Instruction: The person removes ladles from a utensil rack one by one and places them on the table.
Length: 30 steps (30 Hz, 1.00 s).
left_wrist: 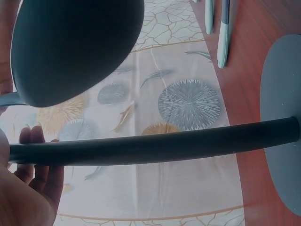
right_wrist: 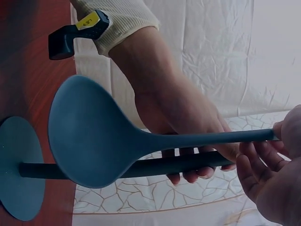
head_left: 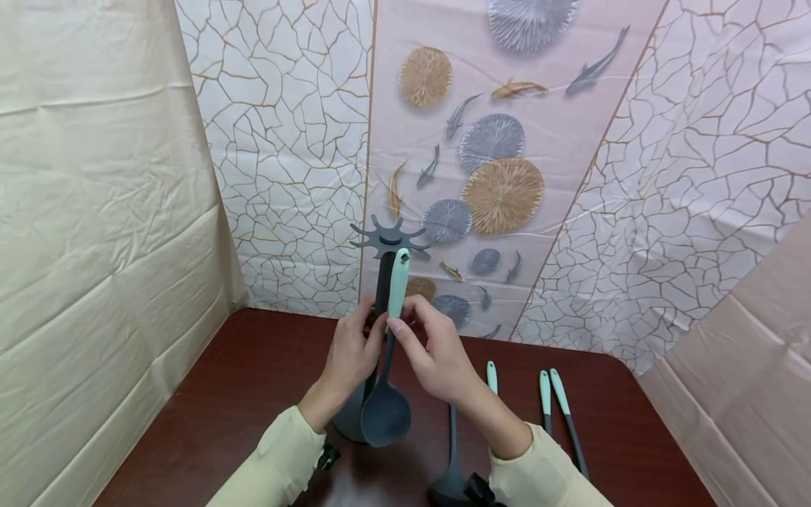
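Note:
In the head view my left hand grips the dark upright pole of a utensil stand. The stand has a round base and a spoked rack of hooks on top. My right hand pinches a ladle at the lower end of its mint-green handle. The ladle hangs bowl down, handle up, just in front of the pole. In the right wrist view the grey ladle bowl overlaps the pole, and left fingers wrap behind the pole. The left wrist view shows the pole running to the base.
On the dark red table, a grey-headed utensil lies near the right forearm. Several mint-green handles, including one at the right, lie beyond it. Patterned cloth hangs behind the table, with plain cloth at both sides.

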{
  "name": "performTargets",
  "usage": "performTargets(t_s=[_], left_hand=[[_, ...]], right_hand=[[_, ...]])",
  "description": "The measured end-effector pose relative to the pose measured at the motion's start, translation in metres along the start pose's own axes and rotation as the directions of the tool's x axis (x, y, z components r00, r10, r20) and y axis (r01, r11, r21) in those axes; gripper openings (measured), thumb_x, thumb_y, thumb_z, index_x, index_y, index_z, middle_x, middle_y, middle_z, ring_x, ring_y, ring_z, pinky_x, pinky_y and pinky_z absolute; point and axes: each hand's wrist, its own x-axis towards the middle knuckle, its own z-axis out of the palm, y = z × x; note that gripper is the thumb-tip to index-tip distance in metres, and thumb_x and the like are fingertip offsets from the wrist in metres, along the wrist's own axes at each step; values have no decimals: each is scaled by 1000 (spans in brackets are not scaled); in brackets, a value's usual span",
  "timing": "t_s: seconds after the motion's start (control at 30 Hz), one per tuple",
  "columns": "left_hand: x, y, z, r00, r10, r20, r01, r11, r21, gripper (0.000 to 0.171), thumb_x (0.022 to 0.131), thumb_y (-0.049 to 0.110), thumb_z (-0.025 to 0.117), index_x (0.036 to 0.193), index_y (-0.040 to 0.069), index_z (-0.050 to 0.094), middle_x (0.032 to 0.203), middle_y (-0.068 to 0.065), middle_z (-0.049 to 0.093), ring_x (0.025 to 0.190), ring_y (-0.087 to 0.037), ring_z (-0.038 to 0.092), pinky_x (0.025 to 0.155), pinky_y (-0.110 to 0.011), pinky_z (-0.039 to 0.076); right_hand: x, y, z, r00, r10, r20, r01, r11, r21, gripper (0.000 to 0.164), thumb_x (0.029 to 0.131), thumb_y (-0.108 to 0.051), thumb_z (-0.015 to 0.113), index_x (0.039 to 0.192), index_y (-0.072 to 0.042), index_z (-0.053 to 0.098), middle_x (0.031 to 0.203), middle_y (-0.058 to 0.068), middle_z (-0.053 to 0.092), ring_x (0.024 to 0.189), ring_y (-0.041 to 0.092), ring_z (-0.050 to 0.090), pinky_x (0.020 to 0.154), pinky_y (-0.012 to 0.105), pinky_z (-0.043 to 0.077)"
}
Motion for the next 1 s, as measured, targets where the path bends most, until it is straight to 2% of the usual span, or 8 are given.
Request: performTargets(t_s=[0.23,0.53,0.73,1.0], left_hand=[[-1,0,1,1000,-1,9,1,1000,0,9,110,20,61,115,13,61,74,2,63,58,-6,60,52,-29,50],[0,1,1,1000,0,5,0,1000,9,10,110,22,61,112,12,60,75,4,64,58,-6,60,51,-28,50],[-1,1,1,1000,0,4,0,1000,11,7,110,21,61,112,14,60,75,4,64,58,-5,59,50,-28,50],[-1,1,2,1000,1,10,-1,1000,-4,10,111,22,61,114,12,60,77,4,65,59,-6,60,52,-29,51]], right_hand=[[-6,2,1,1000,4,14,-4,1000,6,9,111,-8,56,119,-7,59,92,3,63,71,13,54,64,34,49],[-9,5,3,1000,-8,21,7,999,32,11,111,-7,54,122,-4,56,97,3,66,79,20,63,70,33,52],[-9,7,3,1000,-22,20,21,999,28,11,111,-6,53,122,-7,56,97,2,65,75,13,60,67,32,51],[-10,7,3,999,-35,4,35,999,3,11,111,-6,54,121,-2,56,94,8,65,76,13,59,67,33,51]])
